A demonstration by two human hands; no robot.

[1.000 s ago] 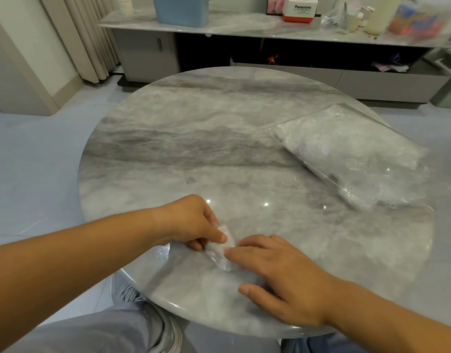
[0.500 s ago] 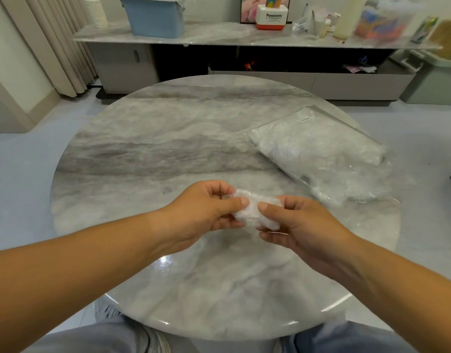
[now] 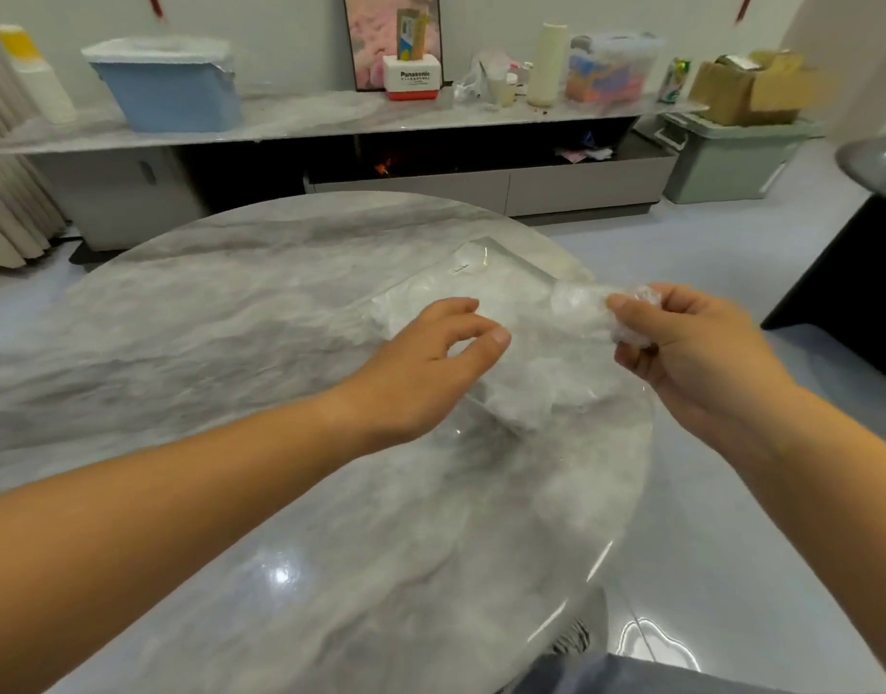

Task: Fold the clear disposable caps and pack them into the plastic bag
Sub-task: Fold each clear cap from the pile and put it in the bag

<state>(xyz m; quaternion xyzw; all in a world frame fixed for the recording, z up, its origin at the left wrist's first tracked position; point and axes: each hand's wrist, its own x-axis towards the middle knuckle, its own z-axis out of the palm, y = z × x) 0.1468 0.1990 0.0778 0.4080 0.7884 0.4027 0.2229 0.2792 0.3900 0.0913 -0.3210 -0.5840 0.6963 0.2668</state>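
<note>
Head view: the right hand (image 3: 691,353) is raised above the far right part of the round marble surface (image 3: 230,343). Its grip is clamped on a folded clear disposable cap (image 3: 596,315), thumb on top and fingers curled beneath, so the cap is a small crinkled wad in the air. Just below and to its left lies the plastic bag (image 3: 526,388), flat on the surface and already bulging with pale, crumpled contents. The left hand (image 3: 420,368) hovers over the bag's left edge. Its grip is apart, thumb and forefinger curved with a gap between them and nothing pinched. Whether any finger touches the film cannot be told. Motion blur and the clear film also hide which end of the bag is the mouth.

The step in hand looks like packing this cap into the bag. To do it well, the left hand should pinch only the upper layer of film at the mouth and lift it, so that a real opening forms. The right hand should keep the wad pressed tight until it is deep inside, since thin caps are likely to spring open once let go. The bag sits near the rim of the surface, so a push along the surface toward its closed end, not outward, should keep it from sliding off.
</note>
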